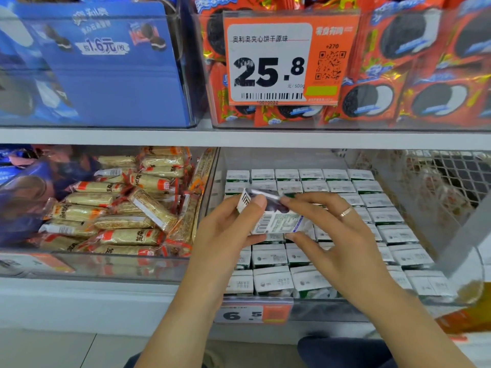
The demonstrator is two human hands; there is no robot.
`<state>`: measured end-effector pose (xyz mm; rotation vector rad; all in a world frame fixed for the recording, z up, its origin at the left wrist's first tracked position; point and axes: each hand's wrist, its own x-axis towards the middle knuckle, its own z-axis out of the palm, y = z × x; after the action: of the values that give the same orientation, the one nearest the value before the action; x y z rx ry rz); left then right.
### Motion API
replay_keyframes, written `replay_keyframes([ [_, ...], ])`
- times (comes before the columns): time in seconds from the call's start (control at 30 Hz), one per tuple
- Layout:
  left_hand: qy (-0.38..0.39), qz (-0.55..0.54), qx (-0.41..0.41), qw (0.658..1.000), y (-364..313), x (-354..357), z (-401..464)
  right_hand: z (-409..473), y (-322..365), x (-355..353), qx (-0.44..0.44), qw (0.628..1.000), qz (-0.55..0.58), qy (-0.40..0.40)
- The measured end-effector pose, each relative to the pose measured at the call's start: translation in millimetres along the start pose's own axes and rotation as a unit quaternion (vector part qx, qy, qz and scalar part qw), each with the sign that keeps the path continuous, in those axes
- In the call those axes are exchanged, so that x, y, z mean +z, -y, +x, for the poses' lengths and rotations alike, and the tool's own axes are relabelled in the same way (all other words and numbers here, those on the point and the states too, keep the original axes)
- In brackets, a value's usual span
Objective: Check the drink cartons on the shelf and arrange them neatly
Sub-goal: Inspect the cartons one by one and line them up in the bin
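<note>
White and green drink cartons [271,257] are packed in tight rows inside a clear bin [414,208] on the lower shelf [79,290], their printed tops facing up. One carton [273,216] is held above these rows, over the middle of the bin, tilted with its barcode and label panel turned toward the camera; a dark purple print is seen on its upper face. It is gripped by the left hand [225,235] at its left end, the thumb laid across the top and the fingers curled beneath. It is pinched by the right hand [342,235] from the right side, the forefinger touching the upper edge and the thumb set against the lower edge, while the other fingers are spread loosely above the rows. A ring [346,211] is worn on one finger of the right hand.

Left of the bin, a second clear bin is filled with wrapped snack bars [127,208] lying at loose angles. Below the bin's front edge, an orange price tag [252,313] reading 6.5 is fixed to the shelf. Above the bin, on the upper shelf, a large price label [268,62] reading 25.8 is hung before orange biscuit packs [414,75], and a blue biscuit box [106,65] is set further left.
</note>
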<state>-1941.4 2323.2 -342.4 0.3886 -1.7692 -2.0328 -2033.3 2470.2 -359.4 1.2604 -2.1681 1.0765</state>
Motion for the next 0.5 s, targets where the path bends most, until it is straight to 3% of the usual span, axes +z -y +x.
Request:
replay_keyframes([
  [0.1,-0.014,-0.028,0.009,0.999,0.3,0.9,0.3,2.8,1.5,-3.2,0.092,0.984,0.148,0.040],
  [0.2,-0.017,-0.060,0.039,0.997,1.4,2.8,0.8,8.3,-0.3,-9.9,0.233,0.912,0.336,0.038],
  [0.3,0.006,-0.056,0.065,0.996,0.7,4.1,-1.4,13.4,-3.6,-10.9,0.313,0.847,0.422,0.086],
  [0.4,0.001,0.090,0.115,0.989,-0.9,0.9,-2.9,14.1,-6.0,-9.5,0.319,0.830,0.451,0.076],
  [0.43,-0.024,0.189,0.155,0.969,-2.3,-4.5,-1.8,14.7,-6.3,-9.2,0.308,0.839,0.445,0.062],
  [0.5,-0.084,0.372,0.237,0.894,-4.9,-19.6,4.6,20.1,-8.7,-8.7,0.284,0.867,0.409,0.030],
])
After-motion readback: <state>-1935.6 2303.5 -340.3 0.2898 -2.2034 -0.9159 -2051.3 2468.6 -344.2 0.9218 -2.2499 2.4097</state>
